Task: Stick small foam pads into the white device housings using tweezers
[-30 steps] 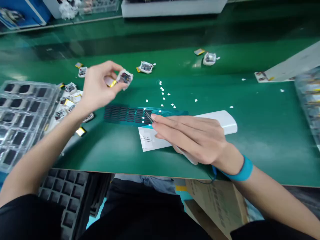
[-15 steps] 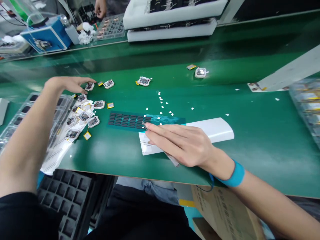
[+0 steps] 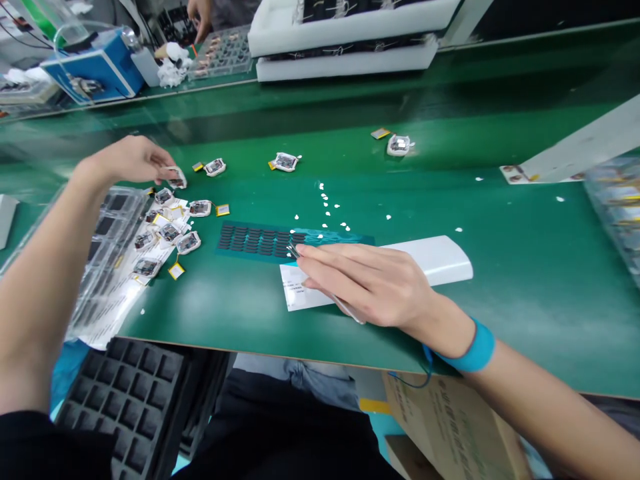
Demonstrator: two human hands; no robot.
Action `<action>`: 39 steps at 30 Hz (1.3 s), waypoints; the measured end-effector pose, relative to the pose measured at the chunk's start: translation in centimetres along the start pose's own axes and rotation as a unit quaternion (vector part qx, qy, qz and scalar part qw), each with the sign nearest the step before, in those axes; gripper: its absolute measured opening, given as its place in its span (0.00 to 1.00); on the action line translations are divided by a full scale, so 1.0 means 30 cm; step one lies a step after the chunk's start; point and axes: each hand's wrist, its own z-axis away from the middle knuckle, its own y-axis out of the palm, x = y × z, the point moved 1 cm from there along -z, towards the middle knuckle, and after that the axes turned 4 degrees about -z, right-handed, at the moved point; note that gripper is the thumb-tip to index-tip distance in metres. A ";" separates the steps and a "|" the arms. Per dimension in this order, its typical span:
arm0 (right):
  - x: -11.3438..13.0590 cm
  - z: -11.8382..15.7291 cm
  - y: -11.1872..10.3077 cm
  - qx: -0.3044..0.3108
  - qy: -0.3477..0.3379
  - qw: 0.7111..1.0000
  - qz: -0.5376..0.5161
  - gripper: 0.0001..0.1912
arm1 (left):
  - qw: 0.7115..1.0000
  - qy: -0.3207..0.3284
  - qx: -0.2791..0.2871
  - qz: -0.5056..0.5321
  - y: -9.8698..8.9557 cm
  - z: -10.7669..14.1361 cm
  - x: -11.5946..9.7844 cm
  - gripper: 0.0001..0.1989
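Observation:
My left hand [image 3: 137, 160] reaches to the far left, its fingers closed on the edge of a small white device [image 3: 177, 178]. In my right hand [image 3: 367, 283] is a pair of tweezers [image 3: 350, 311], the tips at a dark sheet of black pieces [image 3: 250, 241]. Beneath that hand lies a white paper strip [image 3: 425, 259], its left end showing print. More open devices with circuit boards, among them one [image 3: 201, 208] joined to a yellow-edged battery [image 3: 223, 210], are grouped between my hands. Small white bits [image 3: 327, 213] are scattered beyond the sheet.
A clear tray [image 3: 117, 207] lies under my left forearm. White foam trays [image 3: 345, 63] and a blue machine [image 3: 95, 70] stand at the back, near another person's hand [image 3: 201, 17]. On the right are a slanted white post [image 3: 580, 143] and another clear tray [image 3: 617, 213].
My left hand has closed from spread fingers onto the white device, which is now slightly tilted and shifted. My right hand stays at the sheet with the tweezers.

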 end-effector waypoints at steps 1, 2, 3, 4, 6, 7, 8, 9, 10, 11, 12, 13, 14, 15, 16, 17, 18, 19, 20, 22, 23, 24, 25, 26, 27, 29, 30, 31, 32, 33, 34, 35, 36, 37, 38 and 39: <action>0.000 0.001 0.004 -0.003 0.011 1.000 -0.008 0.05 | 1.000 0.025 -0.006 0.016 0.034 0.033 -0.030 0.18; 0.000 0.003 0.009 -0.006 0.029 0.999 -0.018 0.04 | 0.998 0.051 -0.009 0.038 0.080 0.072 -0.064 0.17; 0.000 0.006 0.015 -0.005 0.054 0.998 -0.030 0.03 | 0.995 0.072 -0.012 0.065 0.135 0.115 -0.102 0.18; -0.001 0.008 0.022 -0.006 0.084 0.996 -0.041 0.05 | 0.991 0.090 -0.006 0.098 0.198 0.164 -0.145 0.21; -0.004 0.015 0.033 -0.016 0.144 0.988 -0.054 0.10 | 0.977 0.119 0.040 0.170 0.333 0.271 -0.241 0.26; -0.004 0.018 0.037 -0.026 0.166 0.984 -0.058 0.11 | 0.955 0.128 0.071 0.259 0.396 0.326 -0.289 0.26; -0.003 0.020 0.041 -0.035 0.182 0.981 -0.064 0.11 | 0.930 0.122 0.109 0.330 0.453 0.379 -0.333 0.26; -0.001 0.021 0.045 -0.045 0.189 0.978 -0.071 0.08 | 0.910 0.120 0.135 0.374 0.500 0.427 -0.372 0.25; 0.002 0.022 0.048 -0.051 0.193 0.976 -0.081 0.07 | 0.896 0.124 0.140 0.403 0.537 0.467 -0.402 0.25; 0.006 0.022 0.053 -0.053 0.198 0.974 -0.091 0.09 | 0.888 0.122 0.148 0.419 0.566 0.498 -0.424 0.24; 0.010 0.021 0.057 -0.055 0.204 0.973 -0.099 0.11 | 0.883 0.122 0.151 0.428 0.588 0.518 -0.438 0.23; 0.014 0.021 0.063 -0.052 0.208 0.972 -0.100 0.12 | 0.880 0.121 0.150 0.434 0.605 0.530 -0.445 0.23; 0.019 0.020 0.069 -0.044 0.212 0.972 -0.094 0.11 | 0.878 0.117 0.150 0.439 0.619 0.534 -0.446 0.23; 0.023 0.019 0.074 -0.033 0.215 0.972 -0.083 0.10 | 0.877 0.112 0.146 0.444 0.630 0.533 -0.444 0.24; 0.026 0.019 0.079 -0.020 0.218 0.973 -0.069 0.07 | 0.877 0.105 0.140 0.447 0.639 0.529 -0.439 0.25; 0.028 0.019 0.083 -0.006 0.219 0.974 -0.056 0.06 | 0.878 0.099 0.132 0.449 0.646 0.524 -0.433 0.26; 0.030 0.020 0.084 0.009 0.223 0.974 -0.046 0.05 | 0.879 0.094 0.123 0.451 0.652 0.520 -0.427 0.26; 0.030 0.020 0.084 0.023 0.227 0.973 -0.044 0.06 | 0.880 0.091 0.115 0.451 0.657 0.519 -0.421 0.27; 0.030 0.021 0.082 0.035 0.233 0.971 -0.048 0.06 | 0.882 0.090 0.107 0.451 0.661 0.520 -0.417 0.27; 0.029 0.021 0.076 0.061 0.245 0.965 -0.067 0.08 | 0.884 0.094 0.090 0.450 0.663 0.527 -0.411 0.26; 0.029 0.021 0.072 0.072 0.248 0.963 -0.077 0.09 | 0.885 0.094 0.085 0.447 0.662 0.533 -0.409 0.25; 0.031 0.021 0.069 0.078 0.250 0.961 -0.087 0.10 | 0.887 0.094 0.082 0.445 0.661 0.538 -0.409 0.25; 0.033 0.021 0.067 0.077 0.248 0.961 -0.093 0.10 | 0.888 0.094 0.080 0.442 0.659 0.541 -0.409 0.25; 0.037 0.021 0.066 0.073 0.244 0.962 -0.093 0.10 | 0.889 0.095 0.078 0.441 0.657 0.544 -0.410 0.25; 0.041 0.021 0.065 0.066 0.239 0.965 -0.085 0.09 | 0.889 0.095 0.077 0.440 0.655 0.544 -0.411 0.25; 0.053 0.022 0.065 0.054 0.221 0.973 -0.050 0.10 | 0.888 0.093 0.078 0.444 0.652 0.543 -0.412 0.25; 0.059 0.023 0.066 0.052 0.212 0.975 -0.030 0.11 | 0.886 0.089 0.082 0.448 0.651 0.542 -0.412 0.25; 0.064 0.023 0.065 0.052 0.204 0.977 -0.014 0.13 | 0.883 0.083 0.088 0.453 0.651 0.542 -0.411 0.25; 0.068 0.023 0.065 0.052 0.197 0.979 -0.005 0.13 | 0.881 0.078 0.096 0.457 0.652 0.542 -0.410 0.25; 0.070 0.023 0.063 0.050 0.189 0.981 -0.002 0.13 | 0.880 0.074 0.103 0.458 0.652 0.544 -0.408 0.25; 0.071 0.023 0.061 0.047 0.183 0.982 -0.002 0.13 | 0.880 0.071 0.107 0.458 0.653 0.547 -0.406 0.25; 0.070 0.021 0.059 0.046 0.179 0.983 -0.004 0.12 | 0.881 0.070 0.106 0.456 0.653 0.551 -0.404 0.24; 0.068 0.019 0.057 0.046 0.174 0.984 -0.007 0.11 | 0.882 0.072 0.102 0.453 0.654 0.555 -0.403 0.23; 0.066 0.017 0.056 0.048 0.168 0.985 -0.010 0.12 | 0.883 0.076 0.098 0.452 0.654 0.559 -0.401 0.22; 0.065 0.014 0.055 0.051 0.162 0.985 -0.013 0.13 | 0.882 0.080 0.094 0.455 0.655 0.563 -0.400 0.21; 0.065 0.011 0.054 0.053 0.157 0.986 -0.016 0.15 | 0.879 0.083 0.091 0.461 0.655 0.567 -0.399 0.21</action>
